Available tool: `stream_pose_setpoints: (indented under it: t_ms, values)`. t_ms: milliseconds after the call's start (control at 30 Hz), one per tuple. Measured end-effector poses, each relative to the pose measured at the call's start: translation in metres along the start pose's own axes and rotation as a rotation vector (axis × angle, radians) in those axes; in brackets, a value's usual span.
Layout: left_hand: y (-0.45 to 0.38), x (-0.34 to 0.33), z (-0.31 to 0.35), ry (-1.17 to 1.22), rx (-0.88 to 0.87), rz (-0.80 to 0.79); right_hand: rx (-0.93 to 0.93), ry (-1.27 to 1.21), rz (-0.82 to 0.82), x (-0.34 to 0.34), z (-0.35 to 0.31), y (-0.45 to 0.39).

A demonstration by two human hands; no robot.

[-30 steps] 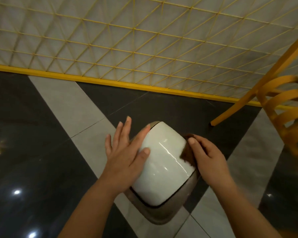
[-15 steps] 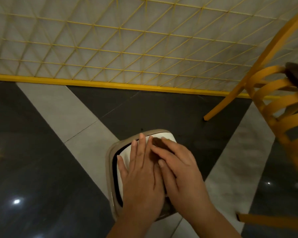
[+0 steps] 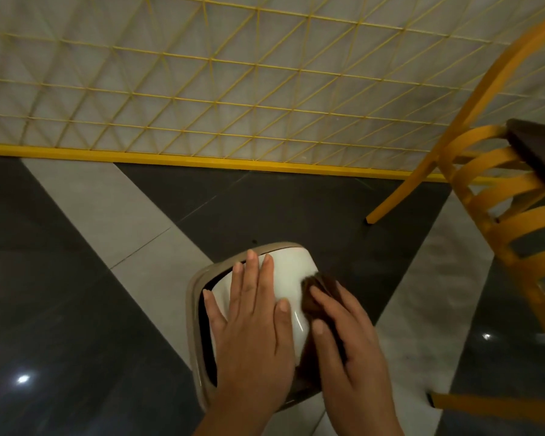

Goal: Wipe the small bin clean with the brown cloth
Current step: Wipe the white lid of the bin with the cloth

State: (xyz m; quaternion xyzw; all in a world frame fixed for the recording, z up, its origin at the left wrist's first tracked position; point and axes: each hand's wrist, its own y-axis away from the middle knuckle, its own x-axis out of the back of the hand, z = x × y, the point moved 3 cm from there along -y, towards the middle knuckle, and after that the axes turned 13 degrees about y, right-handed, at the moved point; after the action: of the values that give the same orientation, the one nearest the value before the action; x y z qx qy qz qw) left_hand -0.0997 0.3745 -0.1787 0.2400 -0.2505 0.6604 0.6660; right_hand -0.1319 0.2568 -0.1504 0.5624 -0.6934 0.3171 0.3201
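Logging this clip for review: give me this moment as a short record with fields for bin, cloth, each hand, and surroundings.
bin: small bin, white domed lid, beige rim, standing on the floor
cloth: brown cloth, against the lid's right side
left hand: left hand flat on the lid, fingers straight
right hand: right hand presses the cloth to the bin
surroundings: yellow chair at right, tiled floor

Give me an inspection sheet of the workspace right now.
Surface: glossy floor of dark and light grey tiles.
Job's things: small bin with white lid; brown cloth against the lid's right side.
Clutter: nothing seen.
Grippers: left hand flat on the lid; right hand presses the cloth.
Cables: nothing seen.
Surroundings: yellow chair on the right; wall with yellow lattice behind.
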Motion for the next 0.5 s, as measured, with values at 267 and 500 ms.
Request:
stream_pose_setpoints:
  t_ms: [267, 500]
  values:
    - [-0.005, -0.005, -0.001, -0.056, 0.004, 0.013, -0.368, -0.485, -0.291, -0.014, 0.011, -0.076]
    - [-0.003, -0.002, -0.002, -0.041, -0.011, -0.023, -0.526, -0.367, -0.027, -0.02, 0.041, 0.005]
